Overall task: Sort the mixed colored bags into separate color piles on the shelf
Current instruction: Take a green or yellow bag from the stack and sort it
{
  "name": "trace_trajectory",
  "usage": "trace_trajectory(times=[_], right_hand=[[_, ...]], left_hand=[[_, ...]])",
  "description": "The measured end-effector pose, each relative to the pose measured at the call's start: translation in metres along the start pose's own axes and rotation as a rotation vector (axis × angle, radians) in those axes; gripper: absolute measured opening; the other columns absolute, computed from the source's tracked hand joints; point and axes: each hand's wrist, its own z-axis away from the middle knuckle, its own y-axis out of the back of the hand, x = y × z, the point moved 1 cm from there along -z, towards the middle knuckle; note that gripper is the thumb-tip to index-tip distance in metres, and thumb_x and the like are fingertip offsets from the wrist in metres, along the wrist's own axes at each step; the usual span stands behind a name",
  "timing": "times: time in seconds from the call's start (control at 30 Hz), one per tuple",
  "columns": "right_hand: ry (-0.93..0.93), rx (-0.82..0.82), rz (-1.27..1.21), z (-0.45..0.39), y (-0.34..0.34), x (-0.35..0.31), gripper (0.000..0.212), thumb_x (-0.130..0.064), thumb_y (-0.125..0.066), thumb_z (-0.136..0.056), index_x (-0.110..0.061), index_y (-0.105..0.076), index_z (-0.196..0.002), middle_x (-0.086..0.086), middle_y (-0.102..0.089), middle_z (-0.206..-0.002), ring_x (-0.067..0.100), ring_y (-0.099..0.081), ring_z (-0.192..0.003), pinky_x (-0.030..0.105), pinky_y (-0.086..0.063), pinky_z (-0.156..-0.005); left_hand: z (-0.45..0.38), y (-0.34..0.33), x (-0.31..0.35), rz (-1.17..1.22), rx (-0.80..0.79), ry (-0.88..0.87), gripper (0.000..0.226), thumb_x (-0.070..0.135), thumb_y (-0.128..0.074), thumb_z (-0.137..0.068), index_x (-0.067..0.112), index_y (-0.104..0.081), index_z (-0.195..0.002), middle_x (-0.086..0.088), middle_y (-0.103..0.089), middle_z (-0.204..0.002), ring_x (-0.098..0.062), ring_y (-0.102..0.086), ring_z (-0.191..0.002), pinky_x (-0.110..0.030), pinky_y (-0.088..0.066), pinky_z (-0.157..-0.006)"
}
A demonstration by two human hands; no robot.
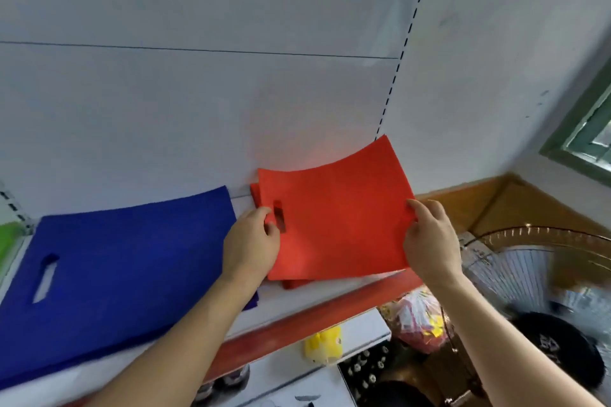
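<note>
Looking at a pale wall (198, 10) with a slotted upright (407, 33) running down it. Green-framed window (585, 139) letting in daylight at right, wood panelling (489, 201) below, fan (542, 274) standing lower right.

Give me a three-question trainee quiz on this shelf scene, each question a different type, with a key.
1. True or false: both hands, left and right, hold the red bag.
2. Multiple choice: the blue bag lies A) left of the red bag, B) on top of it, C) on the floor.
3. Fill in: under the held red bag, the edges that show are coloured ____.

Key: 1 true; 2 A; 3 red.
</note>
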Motion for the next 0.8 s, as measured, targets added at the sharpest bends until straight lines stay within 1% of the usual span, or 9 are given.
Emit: trace_trajectory(times=[0.13,0.2,0.3,0.37,0.5,0.57,0.63,0.7,0.8], right_hand=[[0.077,-0.096,-0.014,-0.04,-0.03,0.018,0.057,-0.006,-0.05,-0.091,-0.015,-0.057,-0.147,0.003,-0.057,-0.138,0.031,-0.058,-0.121,0.049,-0.054,-0.101],[0.087,-0.155,-0.023,-0.053,-0.042,0.027,0.055,-0.009,-0.052,-0.092,-0.015,-0.057,-0.147,0.005,-0.057,-0.139,0.031,-0.056,-0.124,0.049,-0.052,-0.104],[0.128,-0.234,-0.015,-0.066,-0.054,0.039,0.052,-0.014,-0.053,-0.094,-0.013,-0.058,-0.146,0.007,-0.059,-0.139,0.032,-0.053,-0.127,0.048,-0.049,-0.108],[0.139,-0.263,-0.027,-0.07,-0.059,0.044,0.049,-0.016,-0.054,-0.096,-0.012,-0.06,-0.144,0.01,-0.061,-0.138,0.035,-0.052,-0.127,0.047,-0.048,-0.107],[0.184,-0.299,-0.019,-0.071,-0.062,0.046,0.04,-0.024,-0.054,-0.099,-0.009,-0.065,-0.135,0.011,-0.065,-0.136,0.038,-0.056,-0.123,0.047,-0.049,-0.104],[0.209,-0.336,0.019,-0.071,-0.061,0.044,0.035,-0.033,-0.054,-0.101,-0.008,-0.068,-0.121,0.012,-0.065,-0.13,0.039,-0.056,-0.119,0.048,-0.05,-0.1],[0.242,-0.37,0.075,-0.069,-0.059,0.043,0.039,-0.045,-0.053,-0.101,-0.01,-0.067,-0.113,0.011,-0.065,-0.124,0.039,-0.056,-0.116,0.049,-0.05,-0.098],[0.277,-0.386,0.122,-0.068,-0.058,0.042,0.048,-0.056,-0.051,-0.1,-0.013,-0.067,-0.114,0.009,-0.065,-0.123,0.038,-0.055,-0.119,0.047,-0.048,-0.1],[0.284,-0.407,0.13,-0.066,-0.057,0.042,0.054,-0.063,-0.048,-0.099,-0.016,-0.064,-0.118,0.009,-0.062,-0.126,0.037,-0.051,-0.128,0.047,-0.046,-0.105]], left_hand=[[0.001,-0.011,0.005,-0.123,0.025,0.08,0.034,0.021,-0.053,-0.104,0.018,-0.067,-0.135,-0.001,-0.067,-0.124,-0.018,-0.065,-0.095,-0.039,-0.057,-0.079],[0.002,-0.016,0.01,-0.182,0.044,0.13,0.033,0.022,-0.053,-0.104,0.019,-0.068,-0.133,0.001,-0.065,-0.126,-0.017,-0.065,-0.095,-0.037,-0.057,-0.077],[0.007,-0.023,0.02,-0.267,0.074,0.184,0.028,0.023,-0.054,-0.103,0.018,-0.07,-0.125,0.001,-0.064,-0.12,-0.017,-0.063,-0.092,-0.039,-0.057,-0.076],[0.011,-0.026,0.023,-0.311,0.088,0.224,0.027,0.024,-0.055,-0.103,0.017,-0.07,-0.125,0.0,-0.063,-0.119,-0.018,-0.063,-0.095,-0.041,-0.057,-0.078],[0.017,-0.031,0.029,-0.376,0.109,0.286,0.025,0.025,-0.055,-0.102,0.015,-0.071,-0.119,-0.002,-0.065,-0.118,-0.02,-0.063,-0.096,-0.037,-0.054,-0.075],[0.019,-0.034,0.032,-0.411,0.095,0.31,0.027,0.027,-0.053,-0.103,0.014,-0.07,-0.118,-0.002,-0.067,-0.115,-0.021,-0.063,-0.096,-0.038,-0.054,-0.076],[0.021,-0.036,0.035,-0.44,0.067,0.326,0.029,0.03,-0.051,-0.103,0.014,-0.069,-0.119,-0.002,-0.07,-0.112,-0.023,-0.062,-0.097,-0.042,-0.056,-0.079],[0.021,-0.036,0.038,-0.471,0.038,0.342,0.03,0.032,-0.05,-0.103,0.014,-0.068,-0.119,-0.001,-0.071,-0.106,-0.024,-0.062,-0.096,-0.044,-0.057,-0.079],[0.019,-0.035,0.042,-0.501,0.008,0.349,0.027,0.032,-0.049,-0.102,0.016,-0.067,-0.112,0.002,-0.067,-0.095,-0.023,-0.061,-0.092,-0.041,-0.055,-0.072]])
